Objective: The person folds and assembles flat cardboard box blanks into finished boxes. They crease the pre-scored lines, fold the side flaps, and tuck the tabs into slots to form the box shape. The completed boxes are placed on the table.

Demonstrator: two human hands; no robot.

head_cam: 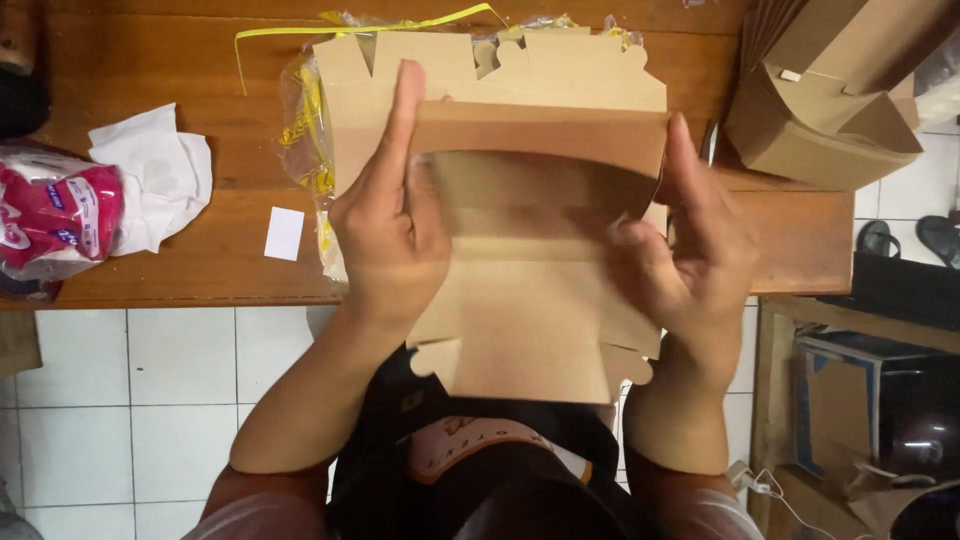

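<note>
The flat cardboard box blank [520, 330] is held above the near edge of the wooden tabletop [150, 70], over a stack of similar blanks [560, 70] in a clear plastic wrapper.

The left hand [390, 225] grips the blank's left edge, fingers extended flat along the far folded panel and thumb behind it. The right hand [690, 250] pinches the right edge in the same way, though motion blur hides the exact fingertip position.

Handling judgement: the blank looks light, thin and semi-rigid; it should bend cleanly only along the scored creases and will likely kink if pressed mid-panel. The matte surface should offer adequate grip. Hold it at the side edges, close to a crease, and keep clear of the small scalloped tabs, which look liable to tear.

Finished folded boxes [830, 110] stand at the far right.
</note>
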